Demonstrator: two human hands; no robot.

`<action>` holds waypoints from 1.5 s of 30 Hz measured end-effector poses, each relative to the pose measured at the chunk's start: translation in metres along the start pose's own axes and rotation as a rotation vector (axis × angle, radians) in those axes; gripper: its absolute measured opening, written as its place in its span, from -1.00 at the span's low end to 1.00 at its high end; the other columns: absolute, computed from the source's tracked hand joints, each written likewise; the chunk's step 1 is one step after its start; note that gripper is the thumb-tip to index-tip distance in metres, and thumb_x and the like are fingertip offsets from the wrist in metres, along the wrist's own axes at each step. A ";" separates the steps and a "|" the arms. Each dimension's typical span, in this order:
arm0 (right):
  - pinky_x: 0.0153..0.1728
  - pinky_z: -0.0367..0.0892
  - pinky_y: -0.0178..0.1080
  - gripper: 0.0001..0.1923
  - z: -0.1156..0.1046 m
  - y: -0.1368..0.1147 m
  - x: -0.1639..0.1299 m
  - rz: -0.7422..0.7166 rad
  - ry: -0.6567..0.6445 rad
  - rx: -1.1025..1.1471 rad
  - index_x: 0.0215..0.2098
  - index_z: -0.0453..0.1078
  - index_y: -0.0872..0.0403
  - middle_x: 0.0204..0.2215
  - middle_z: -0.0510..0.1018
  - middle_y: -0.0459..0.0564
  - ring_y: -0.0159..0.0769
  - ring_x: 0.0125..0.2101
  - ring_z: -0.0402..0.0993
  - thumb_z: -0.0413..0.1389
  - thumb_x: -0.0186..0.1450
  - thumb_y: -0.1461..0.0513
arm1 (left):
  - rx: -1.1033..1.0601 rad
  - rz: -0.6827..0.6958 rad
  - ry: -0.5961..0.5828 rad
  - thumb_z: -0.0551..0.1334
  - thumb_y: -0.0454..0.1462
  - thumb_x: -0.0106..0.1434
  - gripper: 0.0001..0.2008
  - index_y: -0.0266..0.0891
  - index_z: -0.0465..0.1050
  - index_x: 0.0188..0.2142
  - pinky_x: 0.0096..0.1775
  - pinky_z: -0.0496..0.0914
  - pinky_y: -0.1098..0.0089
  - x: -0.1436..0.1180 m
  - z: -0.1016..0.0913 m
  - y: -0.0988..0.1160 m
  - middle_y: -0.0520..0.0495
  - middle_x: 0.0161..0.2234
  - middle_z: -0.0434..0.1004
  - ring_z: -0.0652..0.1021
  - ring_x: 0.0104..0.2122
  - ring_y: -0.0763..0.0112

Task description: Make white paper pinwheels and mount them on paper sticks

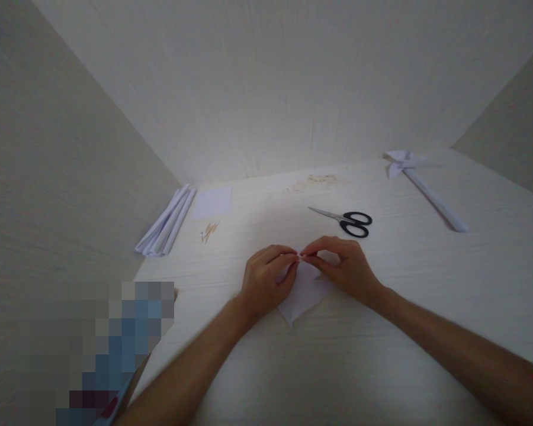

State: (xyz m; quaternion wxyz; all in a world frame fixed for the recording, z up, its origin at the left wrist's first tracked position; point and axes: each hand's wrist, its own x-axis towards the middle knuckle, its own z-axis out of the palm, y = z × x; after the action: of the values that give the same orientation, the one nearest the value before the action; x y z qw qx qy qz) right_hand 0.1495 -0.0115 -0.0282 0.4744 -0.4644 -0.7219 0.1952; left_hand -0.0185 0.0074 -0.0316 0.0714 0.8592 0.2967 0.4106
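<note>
Fingertips first: my left hand (266, 278) and right hand (342, 266) meet tip to tip above the middle of the table (426, 331). Thumb and forefinger of each are pinched nearly shut on the top edge of a white paper piece (302, 296). The other fingers curl loosely and grip nothing that I can see. The two pinches touch or almost touch; blur hides the exact gap.

The paper lies flat under both palms, its pointed corner aimed toward the table's near edge. I judge that the twin pinch at one spot is there to steady a fold or a small corner, with the heels of the hands pressing the sheet down.

Outward: black-handled scissors (347, 222) lie just beyond the right hand, blades closed and pointing left, within easy reach. A finished paper pinwheel (420, 183) on its long stem lies toward the far right corner, well apart.

Near the far left edge, against the wall, lies a bundle of rolled or folded paper strips (165, 223). Beside it is a flat white square sheet (213, 202), with some small tan sticks (209, 231) just in front of that.
</note>
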 end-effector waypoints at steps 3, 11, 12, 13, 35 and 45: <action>-0.36 0.31 -0.25 -0.94 0.000 0.000 0.000 -0.042 0.003 0.019 -0.47 0.43 0.06 -0.51 0.56 -0.07 -0.34 -0.46 0.47 0.14 0.10 0.33 | -0.058 -0.024 0.000 0.16 -0.41 0.04 -0.87 -0.26 0.44 -0.38 -0.33 0.43 0.42 0.000 -0.002 0.002 -0.09 -0.39 0.51 0.50 -0.39 0.45; -0.34 0.31 -0.26 -0.87 0.000 0.000 -0.001 -0.077 -0.030 0.030 -0.42 0.42 0.05 -0.45 0.55 -0.05 -0.35 -0.40 0.45 0.08 0.12 0.38 | -0.079 -0.035 0.027 0.17 -0.41 0.01 -0.87 -0.26 0.44 -0.40 -0.35 0.42 0.38 0.003 -0.005 0.005 -0.10 -0.42 0.52 0.50 -0.41 0.42; -0.34 0.31 -0.26 -0.87 0.000 0.000 -0.001 -0.081 -0.032 0.023 -0.42 0.41 0.06 -0.44 0.55 -0.04 -0.34 -0.40 0.45 0.07 0.12 0.38 | -0.071 -0.030 0.038 0.18 -0.41 0.01 -0.87 -0.27 0.44 -0.40 -0.35 0.42 0.37 0.003 -0.005 0.005 -0.10 -0.42 0.52 0.50 -0.41 0.41; -0.33 0.31 -0.26 -0.86 0.000 -0.001 -0.002 -0.085 -0.034 0.015 -0.41 0.41 0.06 -0.44 0.55 -0.04 -0.34 -0.39 0.45 0.06 0.13 0.38 | -0.065 -0.026 0.053 0.18 -0.41 0.01 -0.87 -0.27 0.44 -0.40 -0.35 0.42 0.36 0.003 -0.005 0.005 -0.10 -0.42 0.52 0.49 -0.41 0.41; -0.39 0.31 -0.31 -0.92 0.001 0.000 0.000 -0.103 -0.038 0.109 -0.49 0.35 0.08 -0.49 0.48 -0.06 -0.38 -0.44 0.41 0.12 0.10 0.37 | -0.060 -0.068 0.005 0.18 -0.40 0.04 -0.91 -0.27 0.41 -0.41 -0.33 0.38 0.39 0.003 -0.002 0.008 -0.05 -0.45 0.53 0.50 -0.41 0.44; -0.36 0.33 -0.27 -0.90 0.002 0.004 0.000 -0.043 -0.020 0.161 -0.48 0.35 0.07 -0.49 0.49 -0.06 -0.36 -0.43 0.42 0.12 0.09 0.38 | 0.080 -0.085 -0.124 0.22 -0.35 -0.04 -0.73 -0.23 0.35 -0.27 -0.25 0.36 0.31 -0.001 -0.005 0.007 -0.06 -0.36 0.52 0.49 -0.34 0.36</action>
State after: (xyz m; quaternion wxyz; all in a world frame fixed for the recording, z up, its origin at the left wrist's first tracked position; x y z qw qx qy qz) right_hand 0.1499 -0.0095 -0.0314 0.5071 -0.4072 -0.7184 0.2469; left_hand -0.0192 0.0011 -0.0266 0.0725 0.8719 0.3439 0.3409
